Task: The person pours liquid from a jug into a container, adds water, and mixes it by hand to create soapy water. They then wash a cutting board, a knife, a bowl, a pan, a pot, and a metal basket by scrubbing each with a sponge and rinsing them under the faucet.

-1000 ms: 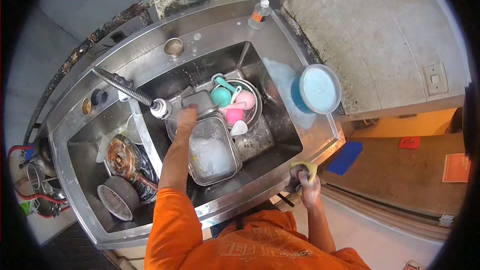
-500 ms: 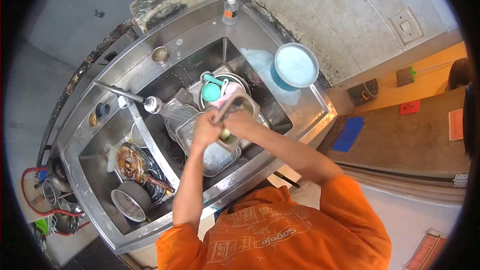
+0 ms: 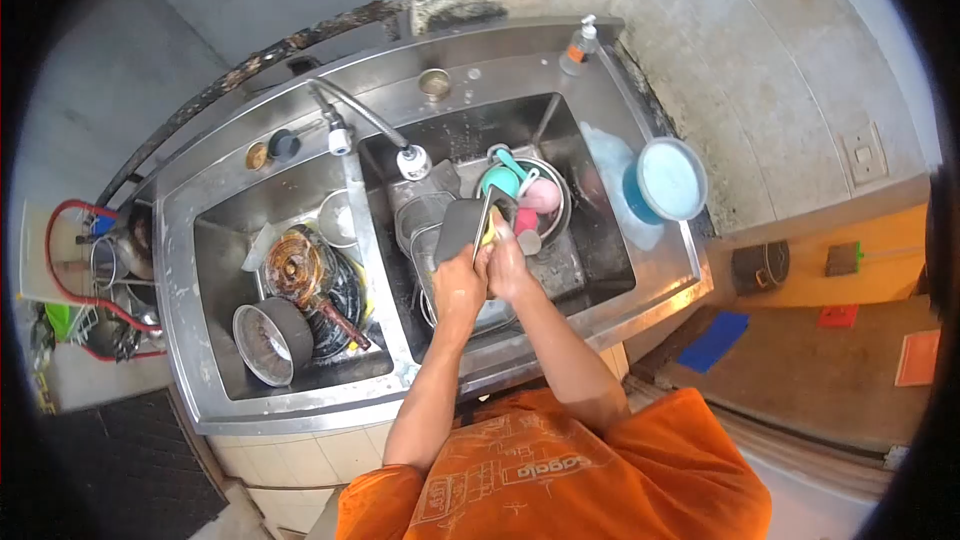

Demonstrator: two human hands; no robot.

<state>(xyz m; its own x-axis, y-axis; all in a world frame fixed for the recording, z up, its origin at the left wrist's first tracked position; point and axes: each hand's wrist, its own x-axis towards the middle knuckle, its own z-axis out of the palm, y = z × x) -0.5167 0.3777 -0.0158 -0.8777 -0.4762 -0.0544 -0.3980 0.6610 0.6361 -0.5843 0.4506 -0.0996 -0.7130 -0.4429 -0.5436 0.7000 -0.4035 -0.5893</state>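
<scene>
Over the right sink basin, my left hand (image 3: 460, 287) is closed on the near rim of a dark grey container (image 3: 460, 225). The container is tilted on its side. My right hand (image 3: 507, 265) presses a yellow-green sponge (image 3: 490, 228) against its rim, close beside my left hand. Below them in the basin lie metal trays, partly hidden by the container and my hands. Just beyond, a metal bowl (image 3: 566, 202) holds a teal cup (image 3: 500, 181), a pink item (image 3: 541, 195) and a white spoon.
The left basin holds a stained pan (image 3: 296, 266) and a grey pot (image 3: 272, 342). A flexible faucet (image 3: 413, 162) hangs over the right basin. On the right ledge stands a tub of foamy blue water (image 3: 668, 182); a soap bottle (image 3: 577, 48) is at the back.
The view has swung, so the sink sits further right and lower. The container has turned, its grey outer side now showing, and my hands have moved closer together at its near edge.
</scene>
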